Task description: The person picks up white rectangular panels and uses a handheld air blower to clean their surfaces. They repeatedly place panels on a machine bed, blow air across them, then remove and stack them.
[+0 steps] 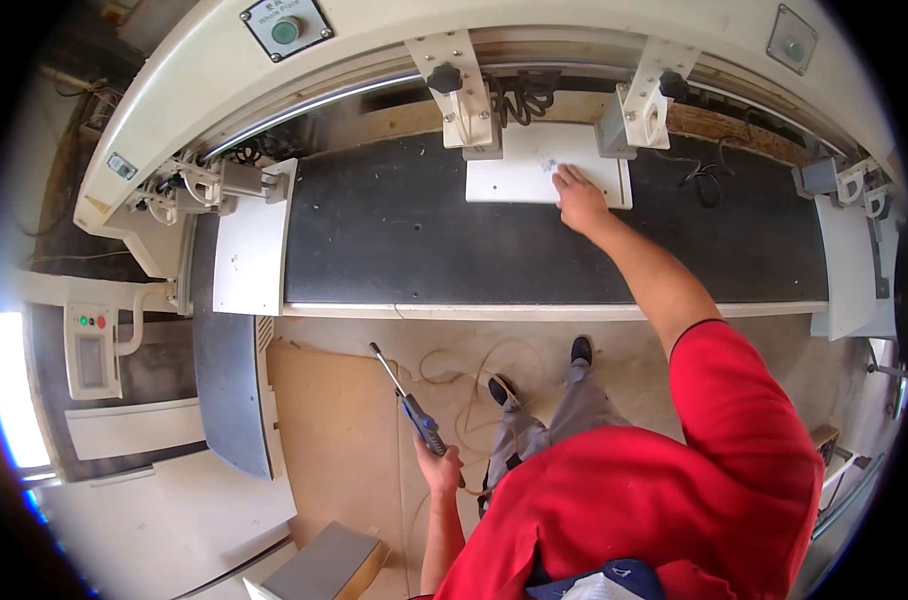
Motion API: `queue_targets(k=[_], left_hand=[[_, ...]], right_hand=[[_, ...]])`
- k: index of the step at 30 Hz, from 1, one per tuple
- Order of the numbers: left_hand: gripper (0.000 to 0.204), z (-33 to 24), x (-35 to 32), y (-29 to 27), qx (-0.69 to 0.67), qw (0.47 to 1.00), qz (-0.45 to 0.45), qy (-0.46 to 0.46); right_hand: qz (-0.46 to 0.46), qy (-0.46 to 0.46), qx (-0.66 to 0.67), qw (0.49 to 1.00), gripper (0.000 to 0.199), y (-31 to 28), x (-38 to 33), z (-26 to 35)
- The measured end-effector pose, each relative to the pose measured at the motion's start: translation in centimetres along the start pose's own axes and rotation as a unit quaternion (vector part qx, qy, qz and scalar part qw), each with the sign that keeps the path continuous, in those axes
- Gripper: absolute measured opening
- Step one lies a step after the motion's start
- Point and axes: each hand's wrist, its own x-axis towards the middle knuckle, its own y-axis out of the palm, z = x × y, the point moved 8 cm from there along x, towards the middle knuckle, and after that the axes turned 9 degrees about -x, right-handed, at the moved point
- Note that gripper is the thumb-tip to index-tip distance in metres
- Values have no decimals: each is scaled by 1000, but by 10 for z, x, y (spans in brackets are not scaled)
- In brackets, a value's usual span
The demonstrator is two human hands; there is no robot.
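Black worktop [374,245] spans 10 to 2 o'clock under a cream machine frame [179,100]; control box [94,350] with coloured buttons near 9. Brown sheet [324,420] and concrete floor [604,345] below, tan hose [474,385] looped about 6. White panel [514,185] lies on the worktop at 1 o'clock, below two brackets [466,105].

Right arm reaches from 4 o'clock toward 1, elbow nearly straight; right hand [580,200] grips nothing, fingers extended and laid on the panel. Left forearm rises from 6 o'clock; left hand [440,465] wraps the handle of a blue-grey nozzle tool [418,415], tip toward 11.

Right thumb hard to make out. Panel's far edge partly behind brackets. Hose-to-tool joint unclear. Corners cut by the fisheye rim.
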Motion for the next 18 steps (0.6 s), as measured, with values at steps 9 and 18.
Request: queue_targets(k=[9, 18], left_hand=[[54, -21, 9, 15, 23, 999, 26, 16], [57, -13, 35, 6, -26, 995, 65, 72]], right_hand=[[61, 59, 31, 996, 49, -20, 12, -19], [-474, 208, 404, 755, 33, -362, -103, -134]])
